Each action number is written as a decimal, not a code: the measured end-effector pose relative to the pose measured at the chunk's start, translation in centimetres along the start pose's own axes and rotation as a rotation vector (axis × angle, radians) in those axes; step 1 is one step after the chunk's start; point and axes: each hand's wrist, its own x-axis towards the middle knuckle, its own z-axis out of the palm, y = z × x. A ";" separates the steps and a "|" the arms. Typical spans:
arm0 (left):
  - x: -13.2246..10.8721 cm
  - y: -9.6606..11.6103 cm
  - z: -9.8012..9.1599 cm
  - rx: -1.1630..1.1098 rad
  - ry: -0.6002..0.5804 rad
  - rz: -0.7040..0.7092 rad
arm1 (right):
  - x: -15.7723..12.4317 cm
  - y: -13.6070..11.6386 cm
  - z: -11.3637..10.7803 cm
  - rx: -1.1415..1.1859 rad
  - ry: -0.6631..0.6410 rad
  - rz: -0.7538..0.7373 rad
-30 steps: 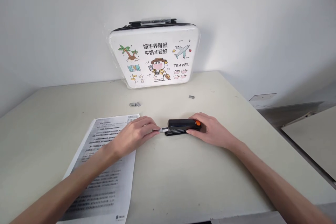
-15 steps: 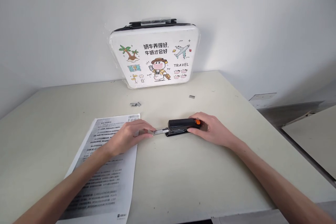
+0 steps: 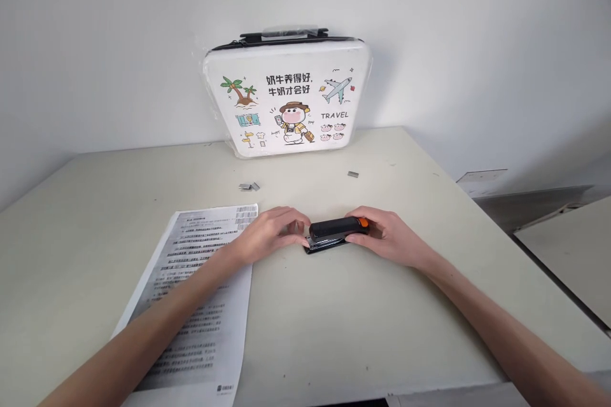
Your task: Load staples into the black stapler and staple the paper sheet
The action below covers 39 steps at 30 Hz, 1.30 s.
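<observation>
A black stapler (image 3: 334, 227) with an orange piece at its rear end lies on the table, its front end facing left. My right hand (image 3: 386, 235) is closed around the rear end, thumb on the near side and fingers on the far side. At the front end, my left hand (image 3: 279, 232) has its fingertips and thumb against the stapler, around where the staple tray sits inside. No tray sticks out of the front. Under my left forearm lies a printed sheet of paper (image 3: 200, 318).
A few staple strips (image 3: 248, 187) lie beyond the paper, and another strip (image 3: 352, 174) lies beyond the stapler. A white case (image 3: 286, 102) with cartoon prints leans upright against the wall (image 3: 453, 44). The table (image 3: 363, 318) ends in an edge on the right.
The metal staple tray that stuck out at the front has slid into the stapler. My left hand has moved right with it, up to the stapler. My right hand keeps its hold.
</observation>
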 end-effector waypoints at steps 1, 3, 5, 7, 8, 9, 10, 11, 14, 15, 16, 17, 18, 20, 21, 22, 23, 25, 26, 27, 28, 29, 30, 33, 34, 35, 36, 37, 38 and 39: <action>0.2 -0.1 0.2 0.015 -0.001 0.008 | 0.0 0.0 0.0 -0.006 0.005 -0.010; 0.5 -0.2 0.4 0.040 -0.009 0.029 | 0.0 0.1 0.1 -0.020 0.011 -0.027; 0.7 -0.3 0.7 0.066 -0.005 0.041 | -0.1 0.1 0.1 -0.043 0.017 -0.041; 0.8 -0.4 0.9 0.089 0.017 0.040 | -0.1 0.2 0.2 -0.072 0.023 -0.052; 0.9 -0.4 1.0 0.096 0.029 0.035 | -0.1 0.2 0.2 -0.084 0.025 -0.056; 0.9 -0.3 1.1 0.099 0.039 0.030 | -0.2 0.2 0.2 -0.092 0.026 -0.058; 0.9 -0.3 1.1 0.102 0.043 0.026 | -0.2 0.1 0.2 -0.096 0.025 -0.056; 0.8 -0.2 1.0 0.108 0.043 0.023 | -0.2 0.1 0.2 -0.097 0.024 -0.052; 0.3 0.0 0.2 0.144 0.036 0.025 | -0.3 -0.2 0.2 -0.092 0.017 -0.035; -0.1 -0.2 -0.3 0.165 0.047 0.020 | -0.3 -0.3 0.2 -0.089 0.017 -0.028; -0.6 -0.4 -1.0 0.192 0.068 0.006 | -0.3 -0.4 0.2 -0.086 0.016 -0.021; -1.3 -0.8 -1.7 0.226 0.102 -0.017 | -0.4 -0.5 0.2 -0.084 0.017 -0.015; -2.1 -1.3 -2.6 0.271 0.146 -0.051 | -0.4 -0.6 0.2 -0.083 0.018 -0.011; -4.0 -2.5 -4.4 0.382 0.244 -0.139 | -0.5 -0.7 0.3 -0.089 0.020 -0.010; -5.1 -3.2 -5.4 0.447 0.280 -0.185 | -0.5 -0.7 0.3 -0.095 0.020 -0.011; -6.3 -3.9 -6.3 0.510 0.309 -0.222 | -0.5 -0.7 0.3 -0.102 0.021 -0.011; -7.3 -4.5 -7.1 0.566 0.332 -0.241 | -0.5 -0.7 0.2 -0.108 0.021 -0.009; -9.2 -5.5 -8.3 0.657 0.352 -0.285 | -0.6 -0.8 0.2 -0.120 0.020 -0.001; -10.0 -5.9 -8.7 0.684 0.350 -0.308 | -0.6 -0.8 0.2 -0.124 0.018 0.003; -10.5 -6.2 -8.9 0.699 0.343 -0.335 | -0.7 -0.9 0.2 -0.128 0.017 0.006; -10.9 -6.4 -9.0 0.700 0.334 -0.360 | -0.7 -1.0 0.2 -0.131 0.018 0.009; -11.2 -6.5 -8.9 0.689 0.329 -0.379 | -0.7 -1.0 0.3 -0.133 0.020 0.010; -11.3 -6.5 -8.7 0.668 0.329 -0.393 | -0.7 -1.1 0.3 -0.134 0.022 0.009; -11.0 -6.2 -7.8 0.563 0.349 -0.413 | -0.7 -1.1 0.4 -0.138 0.026 0.006; -10.7 -6.0 -7.3 0.517 0.355 -0.430 | -0.7 -1.1 0.4 -0.141 0.025 0.006; -10.5 -5.7 -6.8 0.471 0.361 -0.457 | -0.7 -1.1 0.4 -0.145 0.023 0.007; -10.1 -5.3 -6.3 0.425 0.365 -0.490 | -0.7 -1.1 0.4 -0.150 0.022 0.007; -9.8 -4.9 -5.7 0.381 0.366 -0.521 | -0.7 -1.0 0.4 -0.154 0.018 0.009; -9.4 -4.5 -5.1 0.338 0.364 -0.542 | -0.7 -1.0 0.4 -0.159 0.015 0.011; -9.0 -4.0 -4.5 0.299 0.357 -0.549 | -0.7 -1.0 0.4 -0.163 0.012 0.013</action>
